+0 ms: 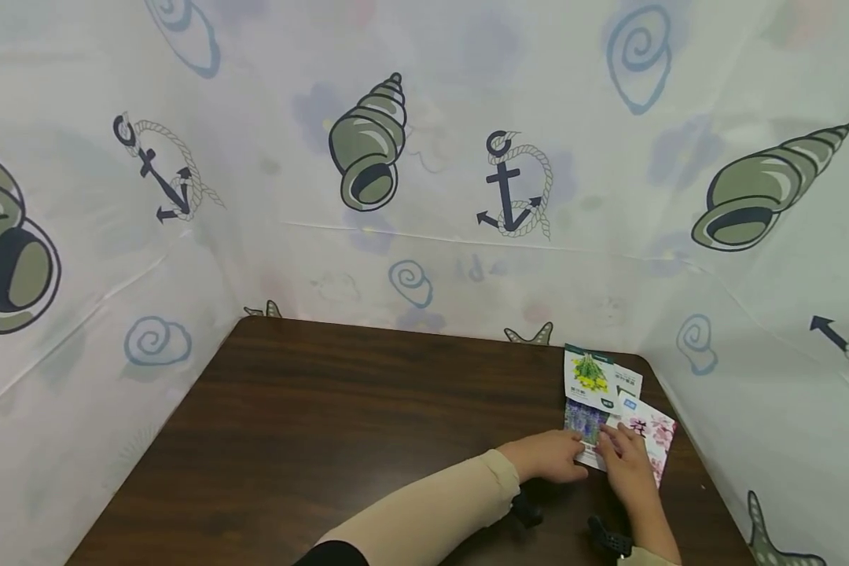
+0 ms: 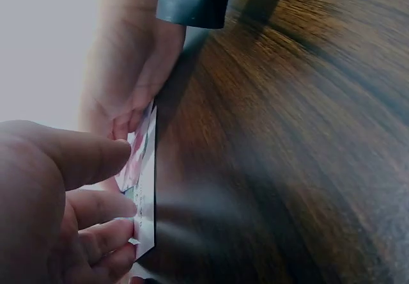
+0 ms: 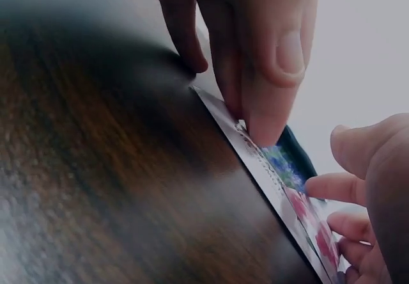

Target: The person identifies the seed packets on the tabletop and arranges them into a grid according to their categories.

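Several flower-picture packets, which look like seed packets, overlap at the table's right side. A yellow-flower packet (image 1: 589, 379) lies at the back, partly over a white packet (image 1: 630, 380). Nearer me is a purple-flower packet (image 1: 583, 418), with a pink-blossom packet (image 1: 659, 432) to its right. My left hand (image 1: 548, 456) touches the purple-flower packet's near left part with its fingertips. My right hand (image 1: 630, 468) rests its fingers between the purple-flower and pink-blossom packets. In the left wrist view, the left thumb (image 2: 96, 156) is held above the packets. Their lower layers are hidden.
The dark wooden table (image 1: 361, 424) stretches to the left of the packets. Its right edge runs close beside them. A white sheet (image 1: 446, 275) printed with shells and anchors hangs around the table. Dark wrist devices (image 1: 527, 511) are on both arms.
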The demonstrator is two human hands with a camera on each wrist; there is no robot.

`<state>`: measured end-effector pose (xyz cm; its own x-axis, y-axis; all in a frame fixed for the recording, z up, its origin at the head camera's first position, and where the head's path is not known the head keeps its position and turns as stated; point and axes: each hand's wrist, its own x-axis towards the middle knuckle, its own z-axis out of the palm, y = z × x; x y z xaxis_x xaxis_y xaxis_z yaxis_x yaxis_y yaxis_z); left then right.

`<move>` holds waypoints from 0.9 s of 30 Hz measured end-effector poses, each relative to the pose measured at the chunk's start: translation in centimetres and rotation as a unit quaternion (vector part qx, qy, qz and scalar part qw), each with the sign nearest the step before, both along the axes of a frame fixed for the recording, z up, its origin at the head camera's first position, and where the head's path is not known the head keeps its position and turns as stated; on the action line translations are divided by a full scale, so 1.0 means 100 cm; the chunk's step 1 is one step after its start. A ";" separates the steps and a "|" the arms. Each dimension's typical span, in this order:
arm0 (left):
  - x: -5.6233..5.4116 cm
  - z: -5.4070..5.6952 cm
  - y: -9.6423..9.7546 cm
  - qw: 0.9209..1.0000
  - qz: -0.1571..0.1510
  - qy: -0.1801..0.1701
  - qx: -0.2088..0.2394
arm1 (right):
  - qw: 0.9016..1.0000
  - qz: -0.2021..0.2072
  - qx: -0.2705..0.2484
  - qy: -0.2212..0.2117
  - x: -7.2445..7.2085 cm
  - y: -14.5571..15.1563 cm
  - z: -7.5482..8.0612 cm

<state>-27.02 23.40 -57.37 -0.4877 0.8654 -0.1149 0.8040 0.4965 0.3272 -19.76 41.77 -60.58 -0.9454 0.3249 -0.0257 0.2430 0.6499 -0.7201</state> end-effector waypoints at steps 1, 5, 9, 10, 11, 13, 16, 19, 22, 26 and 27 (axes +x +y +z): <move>0.001 0.001 0.000 1.000 0.001 0.005 -0.003 | 1.000 0.001 0.000 -0.006 0.000 0.000 0.001; 0.004 0.007 -0.003 0.999 0.016 0.026 -0.011 | 1.000 0.004 -0.004 -0.016 -0.002 -0.001 0.004; 0.005 0.015 -0.007 0.999 0.041 0.029 0.000 | 1.000 0.006 -0.002 -0.012 -0.004 -0.002 0.006; 0.005 0.016 -0.008 0.999 0.047 0.027 0.002 | 1.000 0.005 -0.003 -0.011 -0.004 -0.002 0.007; 0.005 0.017 -0.009 0.998 0.050 0.026 0.004 | 1.000 0.006 -0.003 -0.011 -0.004 -0.002 0.008; 0.004 0.017 -0.011 0.998 0.052 0.029 0.008 | 1.000 0.005 -0.001 -0.014 -0.003 -0.003 0.008; 0.003 0.014 -0.013 0.998 0.050 0.046 0.002 | 1.000 0.003 0.000 -0.015 -0.002 -0.002 0.008; 0.003 0.010 -0.015 0.997 0.054 0.058 -0.014 | 1.000 0.001 0.001 -0.013 -0.001 -0.002 0.006; 0.006 0.008 -0.017 0.995 0.061 0.065 -0.044 | 1.000 0.001 0.000 -0.013 0.000 -0.002 0.006; 0.012 0.008 -0.019 0.992 0.069 0.082 -0.067 | 1.000 0.006 0.005 -0.015 0.001 0.000 0.006; 0.014 0.010 -0.020 0.991 0.073 0.086 -0.069 | 1.000 0.007 0.006 -0.017 0.001 0.000 0.006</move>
